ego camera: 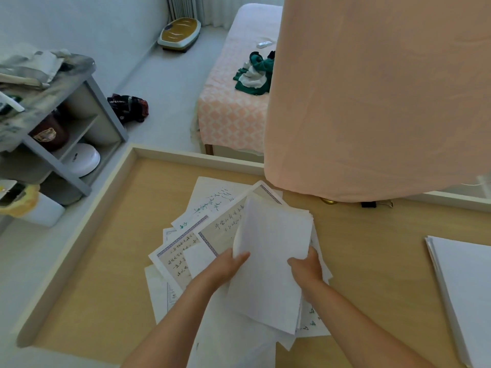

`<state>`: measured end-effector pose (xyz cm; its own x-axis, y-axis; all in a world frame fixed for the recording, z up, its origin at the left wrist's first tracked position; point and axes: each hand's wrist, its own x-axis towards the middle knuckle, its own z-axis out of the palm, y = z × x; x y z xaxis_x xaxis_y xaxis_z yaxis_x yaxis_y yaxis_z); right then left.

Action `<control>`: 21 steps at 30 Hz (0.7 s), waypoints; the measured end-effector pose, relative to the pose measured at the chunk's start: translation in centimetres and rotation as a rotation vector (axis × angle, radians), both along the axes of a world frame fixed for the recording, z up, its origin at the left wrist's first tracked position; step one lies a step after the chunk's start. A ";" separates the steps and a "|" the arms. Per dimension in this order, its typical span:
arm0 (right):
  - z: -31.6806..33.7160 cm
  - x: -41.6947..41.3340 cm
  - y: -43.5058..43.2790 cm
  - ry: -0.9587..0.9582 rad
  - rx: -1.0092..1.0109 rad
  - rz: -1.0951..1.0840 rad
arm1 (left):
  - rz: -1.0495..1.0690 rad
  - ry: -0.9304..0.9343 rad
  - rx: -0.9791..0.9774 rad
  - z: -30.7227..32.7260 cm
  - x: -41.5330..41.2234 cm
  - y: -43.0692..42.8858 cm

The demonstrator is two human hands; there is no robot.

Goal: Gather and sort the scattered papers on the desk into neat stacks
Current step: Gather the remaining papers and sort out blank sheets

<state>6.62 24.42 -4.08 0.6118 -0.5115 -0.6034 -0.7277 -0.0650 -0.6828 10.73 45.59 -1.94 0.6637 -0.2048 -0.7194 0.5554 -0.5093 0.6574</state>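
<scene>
A bundle of blank white sheets (271,258) is lifted above the wooden desk (106,274), held at both sides. My left hand (228,264) grips its left edge, thumb on top. My right hand (305,266) grips its right edge. Under the bundle lies a loose spread of papers (202,224), some with handwriting and patterned borders, fanned out at different angles. A squared stack of white sheets (467,288) lies at the desk's right edge.
A large pink cloth (372,88) hangs over the desk's far right. A black binder clip (370,204) lies below it. Beyond the desk are a bed (233,110) with green clothing and a grey shelf unit (66,123) at left.
</scene>
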 end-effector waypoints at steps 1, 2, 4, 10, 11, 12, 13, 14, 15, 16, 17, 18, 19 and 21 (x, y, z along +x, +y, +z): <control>0.1 0.0 0.1 -0.004 0.026 0.048 | -0.019 -0.027 0.034 -0.2 0.0 0.5; 0.4 0.1 0.2 -0.012 0.036 0.085 | -0.038 -0.050 0.070 -0.3 0.0 1.0; 1.2 0.4 0.7 -0.035 0.025 0.145 | -0.017 -0.047 0.091 -0.3 -0.2 2.5; 2.3 2.1 2.8 -0.047 0.047 0.448 | 0.335 0.009 -0.178 0.0 -1.2 6.5; 2.4 2.2 3.3 -0.048 0.066 0.455 | 0.391 -0.020 -0.172 0.0 -1.3 6.5; 2.4 2.3 3.6 -0.039 0.089 0.451 | 0.420 -0.058 -0.155 0.1 -1.5 6.2; 2.4 2.3 3.9 -0.027 0.110 0.449 | 0.421 -0.097 -0.131 0.1 -1.5 5.8; 2.2 2.3 4.0 -0.012 0.108 0.443 | 0.394 -0.124 -0.111 0.1 -1.4 5.5; 2.1 2.3 3.8 0.001 0.087 0.422 | 0.343 -0.138 -0.085 0.1 -1.2 5.2; 1.9 2.3 3.4 0.001 0.060 0.371 | 0.272 -0.149 -0.038 0.2 -0.9 5.0; 1.7 2.3 2.9 -0.003 0.029 0.299 | 0.179 -0.177 0.041 0.1 -0.4 4.8; 1.5 2.2 2.2 -0.013 0.011 0.218 | 0.095 -0.224 0.150 0.0 0.3 4.6; 1.3 2.1 1.4 -0.019 -0.004 0.142 | 0.045 -0.292 0.263 -0.1 1.1 4.3; 0.9 1.9 -0.1 -0.015 -0.060 0.009 | 0.026 -0.460 0.422 -0.2 3.1 3.8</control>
<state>8.51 24.35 -3.19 0.6254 -0.5408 -0.5625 -0.7167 -0.1130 -0.6881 13.85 49.34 -2.14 0.9258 0.0549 -0.3739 0.2788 -0.7672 0.5777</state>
